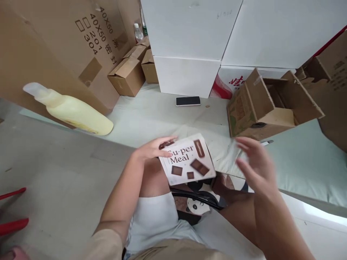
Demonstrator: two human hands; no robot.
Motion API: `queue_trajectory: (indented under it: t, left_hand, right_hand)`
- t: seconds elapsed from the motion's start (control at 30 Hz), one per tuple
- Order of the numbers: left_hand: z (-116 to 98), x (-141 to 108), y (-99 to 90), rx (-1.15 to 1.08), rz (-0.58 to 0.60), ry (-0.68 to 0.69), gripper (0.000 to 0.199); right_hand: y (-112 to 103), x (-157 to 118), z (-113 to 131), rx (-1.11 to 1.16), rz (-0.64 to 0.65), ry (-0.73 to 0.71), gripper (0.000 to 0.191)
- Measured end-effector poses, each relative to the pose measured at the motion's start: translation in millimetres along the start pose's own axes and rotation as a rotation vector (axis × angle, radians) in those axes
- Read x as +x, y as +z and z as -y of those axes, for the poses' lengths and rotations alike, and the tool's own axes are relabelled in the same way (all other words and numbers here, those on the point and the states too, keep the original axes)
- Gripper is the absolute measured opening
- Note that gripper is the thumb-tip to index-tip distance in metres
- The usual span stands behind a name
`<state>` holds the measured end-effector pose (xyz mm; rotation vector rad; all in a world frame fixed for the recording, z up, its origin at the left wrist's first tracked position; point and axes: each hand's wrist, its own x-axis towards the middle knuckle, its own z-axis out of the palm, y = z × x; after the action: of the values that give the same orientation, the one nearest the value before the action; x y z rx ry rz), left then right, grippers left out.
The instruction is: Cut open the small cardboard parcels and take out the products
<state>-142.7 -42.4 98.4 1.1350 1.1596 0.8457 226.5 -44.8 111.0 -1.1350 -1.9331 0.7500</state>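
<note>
My left hand (159, 147) grips the left end of a white "Su-per Meal" box (187, 159), thumb over its front and fingers behind the top edge. Pictures of brown chocolate squares cover the box's front. It is held above my lap, tilted, at the near edge of the covered table. To the right of it, my right hand (256, 160) is raised with thumb and fingers apart, a little blurred and holding nothing. An opened brown carton (260, 119) stands just beyond that hand, and a small white-handled tool (267, 143) lies beside the carton, partly hidden.
A phone (188, 101) lies on the table cloth (162, 119). A pale yellow bottle (78, 113) stands on the left by a large carton (62, 43). Small cartons (128, 76) and stacked white boxes (187, 74) line the back. Red legs (13, 226) show at lower left.
</note>
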Motion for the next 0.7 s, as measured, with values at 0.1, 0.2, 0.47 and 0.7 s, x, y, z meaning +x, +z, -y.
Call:
queue_trajectory:
  t: [0.1, 0.2, 0.47, 0.7]
  left_hand:
    - [-32, 17, -1.2, 0.332, 0.189, 0.037, 0.077]
    - [-63, 44, 7.0, 0.51, 0.424, 0.085, 0.085]
    - [-84, 60, 5.8, 0.243, -0.193, 0.266, 0.064]
    - [-61, 148, 35.1, -0.192, -0.215, 0.01, 0.054]
  right_hand:
    - [39, 14, 15, 0.188, 0.346, 0.176, 0.084]
    - [58, 24, 17, 0.264, 0.611, 0.313, 0.09]
    - [73, 38, 5, 0.72, 0.062, 0.549, 0.068]
    - [80, 180, -7, 0.74, -0.281, 0.74, 0.037]
